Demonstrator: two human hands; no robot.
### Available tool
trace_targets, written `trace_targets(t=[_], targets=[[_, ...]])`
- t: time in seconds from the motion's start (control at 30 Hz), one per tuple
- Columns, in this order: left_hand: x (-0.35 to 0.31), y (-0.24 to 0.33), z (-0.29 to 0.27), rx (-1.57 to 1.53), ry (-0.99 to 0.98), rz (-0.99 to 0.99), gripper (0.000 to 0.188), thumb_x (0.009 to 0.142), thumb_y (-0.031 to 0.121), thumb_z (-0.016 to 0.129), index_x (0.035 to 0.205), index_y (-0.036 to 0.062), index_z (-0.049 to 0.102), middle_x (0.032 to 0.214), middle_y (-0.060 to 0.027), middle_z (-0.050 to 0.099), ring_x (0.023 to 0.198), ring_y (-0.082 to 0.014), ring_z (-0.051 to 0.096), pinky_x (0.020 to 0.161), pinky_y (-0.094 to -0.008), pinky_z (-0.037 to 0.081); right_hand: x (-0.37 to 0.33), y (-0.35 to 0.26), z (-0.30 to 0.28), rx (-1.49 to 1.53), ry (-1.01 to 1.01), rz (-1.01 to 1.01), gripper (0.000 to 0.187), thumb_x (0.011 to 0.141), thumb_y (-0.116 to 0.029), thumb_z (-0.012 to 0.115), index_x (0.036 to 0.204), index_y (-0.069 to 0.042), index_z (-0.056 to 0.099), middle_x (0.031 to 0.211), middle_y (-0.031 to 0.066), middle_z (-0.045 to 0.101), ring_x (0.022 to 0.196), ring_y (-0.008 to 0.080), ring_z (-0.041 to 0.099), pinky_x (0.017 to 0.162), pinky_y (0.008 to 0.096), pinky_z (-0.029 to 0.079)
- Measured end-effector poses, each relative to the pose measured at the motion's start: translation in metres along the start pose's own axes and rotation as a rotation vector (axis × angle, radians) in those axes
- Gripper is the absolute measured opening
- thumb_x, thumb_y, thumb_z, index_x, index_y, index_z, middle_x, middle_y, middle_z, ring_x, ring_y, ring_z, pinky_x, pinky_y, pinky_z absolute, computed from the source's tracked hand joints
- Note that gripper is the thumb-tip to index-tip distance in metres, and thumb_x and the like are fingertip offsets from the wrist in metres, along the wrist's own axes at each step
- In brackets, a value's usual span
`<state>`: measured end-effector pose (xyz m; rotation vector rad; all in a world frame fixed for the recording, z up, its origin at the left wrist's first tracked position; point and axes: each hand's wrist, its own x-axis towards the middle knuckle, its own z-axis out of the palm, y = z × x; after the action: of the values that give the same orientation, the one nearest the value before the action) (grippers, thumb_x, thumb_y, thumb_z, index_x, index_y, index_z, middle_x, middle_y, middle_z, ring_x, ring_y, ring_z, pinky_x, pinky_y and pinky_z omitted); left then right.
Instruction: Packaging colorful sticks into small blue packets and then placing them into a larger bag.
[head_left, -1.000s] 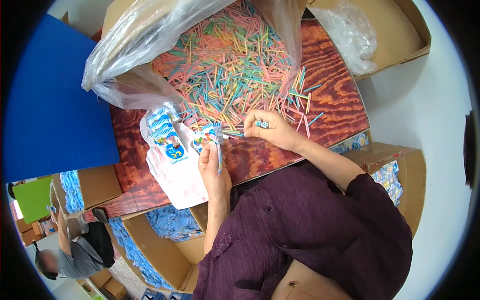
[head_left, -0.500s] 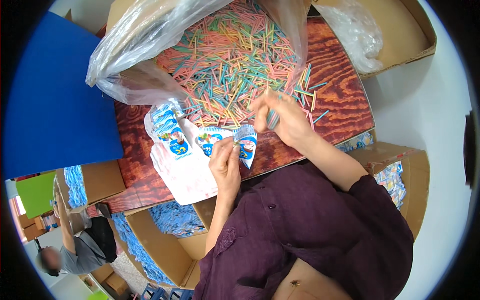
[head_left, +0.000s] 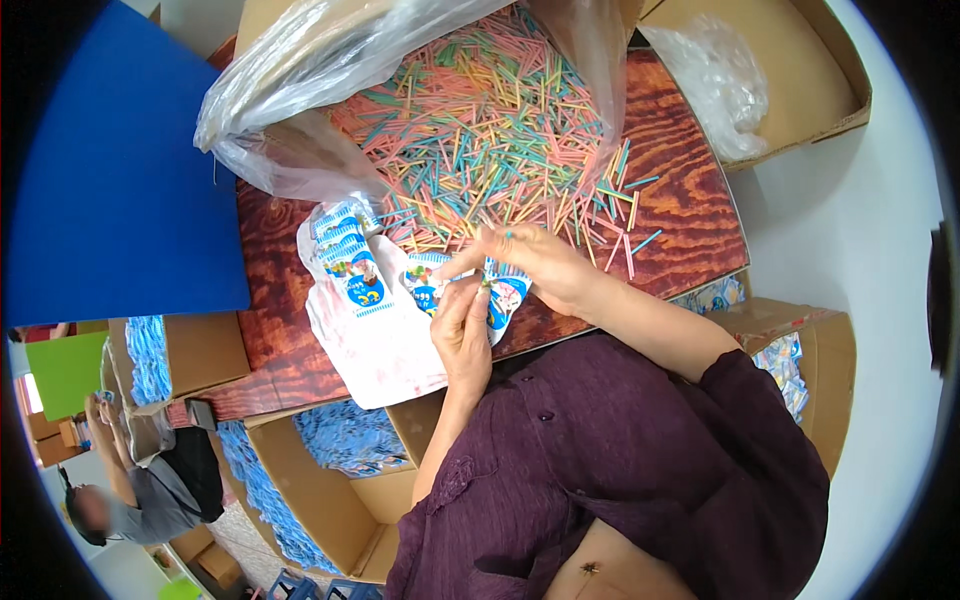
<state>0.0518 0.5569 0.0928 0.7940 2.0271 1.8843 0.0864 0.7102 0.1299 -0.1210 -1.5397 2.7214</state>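
Observation:
My left hand [head_left: 462,330] pinches the edge of a small blue-and-white packet [head_left: 508,298] at the table's near edge. Over the packet's upper end is my right hand [head_left: 545,268], its fingers reaching left close to my left fingertips. A bit of teal stick shows at the right fingers; the rest of what they hold is hidden. Another printed packet [head_left: 422,290] lies flat just left of my hands. Farther left, overlapping packets [head_left: 358,270] rest on a white, pink-smudged cloth or sheet [head_left: 375,362]. Beyond my hands spreads a heap of thin coloured sticks [head_left: 480,130].
Clear plastic [head_left: 290,95] surrounds the heap. A blue panel [head_left: 130,180] rises at left. Below the table stand cartons [head_left: 310,490] of blue packets, with another carton [head_left: 830,380] at right. An open box [head_left: 800,70] stands far right. A co-worker [head_left: 165,490] is at lower left.
My right hand has moved left and down, from beside the packet to over its upper end. The stick bundle seen in it is now mostly hidden. The packet has tilted.

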Motion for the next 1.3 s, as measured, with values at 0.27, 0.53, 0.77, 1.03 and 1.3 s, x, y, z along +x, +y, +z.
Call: trace_targets(t=[0.27, 0.53, 0.77, 1.03, 1.3], targets=[[-0.002, -0.005, -0.007, -0.298, 0.084, -0.049, 0.012, 0.088, -0.001, 0.059, 0.099, -0.0044, 0.063, 0.106, -0.0121, 0.061, 0.098, -0.0199, 0.057, 0.087, -0.0305, 0.044, -0.020, -0.044, 0.010, -0.881, -0.024, -0.196, 0.074, 0.075, -0.014, 0.075, 0.140, -0.006, 0.041, 0.125, 0.0164, 0.056, 0.122, 0.0263, 0.050, 0.101, 0.0361, 0.039], [-0.001, 0.003, -0.020, -0.706, 0.012, -0.230, 0.021, 0.088, -0.001, 0.060, 0.109, 0.0005, 0.059, 0.106, -0.0060, 0.061, 0.096, -0.0119, 0.057, 0.088, -0.0262, 0.045, -0.027, -0.034, 0.035, -1.193, 0.015, -0.328, 0.056, 0.076, 0.002, 0.053, 0.131, -0.006, 0.047, 0.111, 0.0194, 0.060, 0.101, 0.0379, 0.058, 0.086, 0.0452, 0.047], [0.008, 0.015, -0.060, -0.527, 0.404, -0.173, 0.005, 0.094, 0.007, 0.055, 0.089, 0.0062, 0.056, 0.078, 0.0022, 0.057, 0.069, -0.0054, 0.052, 0.065, -0.0204, 0.043, -0.026, -0.032, 0.046, -0.911, -0.014, -0.123, 0.053, 0.084, -0.004, 0.061, 0.135, -0.010, 0.047, 0.086, 0.0074, 0.058, 0.080, 0.0192, 0.057, 0.076, 0.0325, 0.046], [0.049, -0.045, -0.087, 0.759, 0.829, 0.277, 0.020, 0.089, 0.012, 0.060, 0.104, -0.0016, 0.058, 0.099, -0.0105, 0.060, 0.093, -0.0243, 0.057, 0.087, -0.0370, 0.042, -0.024, -0.007, 0.028, -0.920, 0.034, -0.175, 0.030, 0.087, -0.008, 0.062, 0.117, -0.005, 0.061, 0.076, 0.0048, 0.057, 0.070, 0.0140, 0.054, 0.065, 0.0290, 0.044], [0.009, -0.025, -0.051, 1.017, 0.059, 0.204, 0.027, 0.078, 0.014, 0.069, 0.102, 0.0059, 0.060, 0.096, -0.0088, 0.059, 0.096, -0.0276, 0.053, 0.088, -0.0395, 0.036, -0.023, -0.005, 0.012, -0.815, 0.164, -0.072, 0.025, 0.086, -0.009, 0.060, 0.110, -0.005, 0.063, 0.069, 0.0080, 0.059, 0.061, 0.0129, 0.054, 0.057, 0.0294, 0.043]])
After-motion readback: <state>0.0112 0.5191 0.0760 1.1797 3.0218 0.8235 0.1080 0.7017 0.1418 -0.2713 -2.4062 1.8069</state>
